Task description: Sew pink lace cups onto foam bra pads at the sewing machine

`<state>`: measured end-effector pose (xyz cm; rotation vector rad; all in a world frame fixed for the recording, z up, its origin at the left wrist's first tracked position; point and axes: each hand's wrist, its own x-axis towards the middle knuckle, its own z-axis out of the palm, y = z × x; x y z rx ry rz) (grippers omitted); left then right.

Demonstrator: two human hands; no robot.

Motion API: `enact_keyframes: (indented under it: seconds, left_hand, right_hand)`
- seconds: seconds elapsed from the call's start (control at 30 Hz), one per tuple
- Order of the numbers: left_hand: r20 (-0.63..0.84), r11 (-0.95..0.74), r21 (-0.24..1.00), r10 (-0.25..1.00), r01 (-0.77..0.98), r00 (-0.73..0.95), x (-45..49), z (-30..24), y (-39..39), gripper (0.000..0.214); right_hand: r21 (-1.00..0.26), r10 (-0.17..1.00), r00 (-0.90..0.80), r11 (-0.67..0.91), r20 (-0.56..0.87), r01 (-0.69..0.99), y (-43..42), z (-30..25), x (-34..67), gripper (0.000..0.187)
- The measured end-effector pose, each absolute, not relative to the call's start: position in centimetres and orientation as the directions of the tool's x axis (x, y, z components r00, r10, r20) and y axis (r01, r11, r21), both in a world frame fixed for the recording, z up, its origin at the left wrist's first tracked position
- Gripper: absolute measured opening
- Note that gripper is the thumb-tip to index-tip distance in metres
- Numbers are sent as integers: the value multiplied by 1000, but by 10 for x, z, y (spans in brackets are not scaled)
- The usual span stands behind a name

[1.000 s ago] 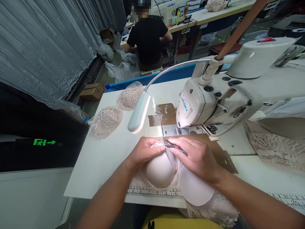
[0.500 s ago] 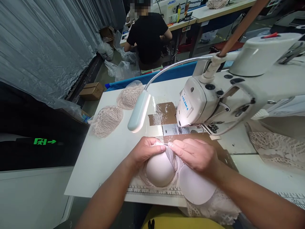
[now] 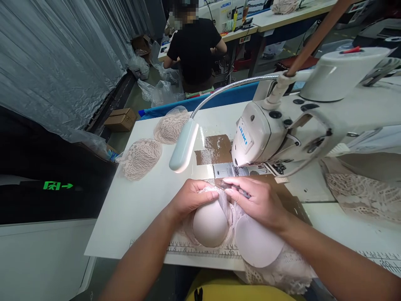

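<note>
A pale padded lace bra [image 3: 210, 223] lies cup-side up at the near edge of the white sewing table [image 3: 140, 205]. My left hand [image 3: 191, 197] is closed on the top edge of its left cup. My right hand [image 3: 258, 200] rests over the centre and right cup [image 3: 257, 246], fingers pinched on a small dark metal tool [image 3: 241, 191] whose tip sits at the lace between the cups. Both hands are just in front of the needle plate [image 3: 224, 170] of the white Juki sewing machine [image 3: 269, 133].
A gooseneck lamp [image 3: 184, 145] hangs over the table's middle. Two lace cups [image 3: 140, 158] lie at the far left. More lace fabric [image 3: 363, 196] is piled on the right. A ruler strip [image 3: 200, 252] runs along the front edge. A person in black [image 3: 194, 46] works at another table behind.
My right hand has shifted slightly away from the left, and the dark tool shows between its fingers again. The left hand keeps its hold on the cup edge.
</note>
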<state>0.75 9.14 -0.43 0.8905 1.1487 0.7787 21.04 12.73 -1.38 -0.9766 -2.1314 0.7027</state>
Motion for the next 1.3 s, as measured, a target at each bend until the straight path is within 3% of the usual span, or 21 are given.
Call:
enact_keyframes:
  seconds: [0.07, 0.13, 0.23, 0.53, 0.83, 0.97, 1.07, 1.2, 1.3]
  left_hand:
    - [-407, 435, 898, 878, -65, 253, 7, -4, 91, 33]
    - [-398, 427, 902, 880, -64, 259, 7, -5, 92, 32]
    - [-394, 424, 903, 880, -68, 265, 7, -6, 92, 31]
    - [-389, 437, 898, 846, -57, 365, 7, -11, 92, 28]
    - [-399, 436, 899, 842, -25, 362, 7, -11, 91, 31]
    - [-339, 349, 936, 873, 39, 350, 10, -11, 92, 31]
    - [-299, 295, 953, 883, 68, 362, 10, -10, 95, 32]
    - [-368, 335, 930, 845, 152, 388, 1, -6, 97, 31]
    - [-398, 349, 917, 843, 196, 361, -7, -3, 96, 28]
  right_hand:
    - [-819, 863, -469, 401, 187, 411, 132, -12, 212, 24]
    - [-892, 856, -513, 274, 57, 359, 136, -11, 215, 26]
    - [-920, 803, -595, 217, -23, 328, 140, -9, 218, 26]
    - [-936, 717, -692, 179, -88, 305, 138, -1, 211, 23]
    - [-940, 764, -640, 153, -84, 306, 131, -4, 208, 17]
    - [-979, 816, -573, 45, -80, 201, 131, -9, 205, 17]
    - [-987, 772, -618, -89, -151, 131, 130, -11, 202, 34]
    - [-973, 719, -664, -80, -207, 217, 131, -9, 201, 16]
    - [-968, 749, -624, -94, -223, 234, 132, -8, 203, 19]
